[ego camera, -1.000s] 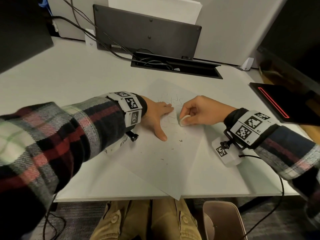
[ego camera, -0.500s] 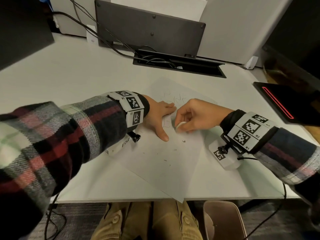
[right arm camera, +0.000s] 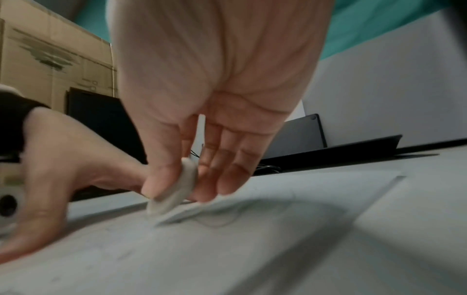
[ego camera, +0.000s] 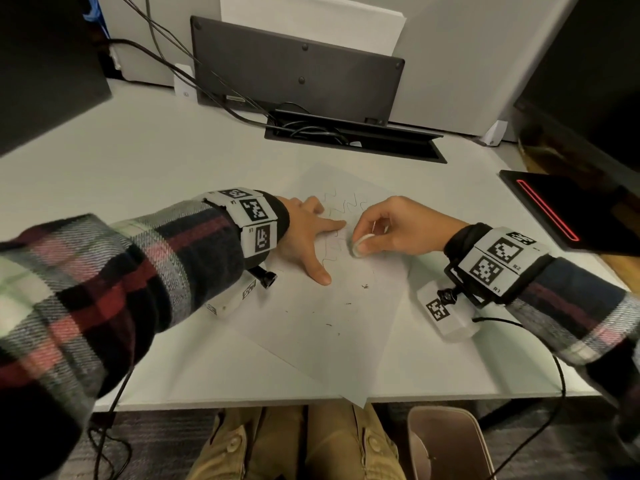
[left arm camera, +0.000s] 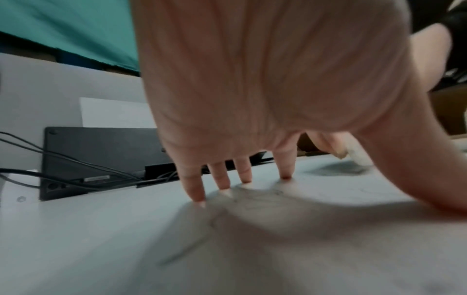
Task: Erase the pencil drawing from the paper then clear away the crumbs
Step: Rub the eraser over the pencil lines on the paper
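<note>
My left hand [ego camera: 304, 233] flat, fingers spread, pinning paper [ego camera: 332, 323]. My right hand [ego camera: 388, 226] pinches eraser [ego camera: 360, 243] on pencil drawing [ego camera: 343, 206]. Crumbs [ego camera: 364, 286] scattered below.

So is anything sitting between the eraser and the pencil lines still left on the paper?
Nothing visible. The right hand pinches the eraser on the paper; the remaining pencil lines lie just beyond. The left hand presses the paper beside them.
</note>
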Demonstrator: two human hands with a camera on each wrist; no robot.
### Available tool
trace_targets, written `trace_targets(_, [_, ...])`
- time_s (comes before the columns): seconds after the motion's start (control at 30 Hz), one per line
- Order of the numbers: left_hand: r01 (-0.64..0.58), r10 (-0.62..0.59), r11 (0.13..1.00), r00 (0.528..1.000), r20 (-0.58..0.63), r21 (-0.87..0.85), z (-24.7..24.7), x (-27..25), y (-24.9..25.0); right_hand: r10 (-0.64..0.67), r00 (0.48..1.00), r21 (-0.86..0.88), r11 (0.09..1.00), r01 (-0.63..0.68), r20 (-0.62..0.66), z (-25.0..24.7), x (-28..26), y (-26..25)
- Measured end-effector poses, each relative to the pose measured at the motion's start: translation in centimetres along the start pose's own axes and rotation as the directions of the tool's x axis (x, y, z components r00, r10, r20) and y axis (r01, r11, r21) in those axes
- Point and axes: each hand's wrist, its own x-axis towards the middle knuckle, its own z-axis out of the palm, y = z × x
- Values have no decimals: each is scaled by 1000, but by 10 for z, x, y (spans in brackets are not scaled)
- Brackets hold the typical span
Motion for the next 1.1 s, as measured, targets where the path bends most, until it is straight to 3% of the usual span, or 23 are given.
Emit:
trace_targets(0.17, [-25,26,997,1000,7,-76,-5,-8,-19,-5,998,-24,1000,4,-56,-4,4,2])
trace_targets(0.27, [-63,45,974,995,-91,-216,-3,-10,-20,23,998,20,1000,-22,-51,-4,7,-4])
trace_targets(0.43, [-216,81,813,961,-263,-540,-2,-7,-15,15,996,159,987,0,-88,-2,7,-15])
trace_targets(0.6, [-261,45,701,945,-324,-664,2,-9,-10,12,997,244,970,6,-71,3,8,-16])
trace_targets(0.73, [-253,24,669,947,-321,-698,0,-11,-16,-22,999,70,997,25,-44,2,8,-7])
trace_targets(0.8, [-247,31,675,951,-307,-695,1,-11,-17,-49,998,-103,993,51,27,2,8,-3])
trace_targets(0.9, [-243,47,727,951,-306,-643,4,-9,-11,9,976,-266,963,50,216,7,8,2])
trace_targets(1.1, [-272,57,788,925,-375,-552,6,-5,-2,-42,960,-216,971,105,276,16,15,15])
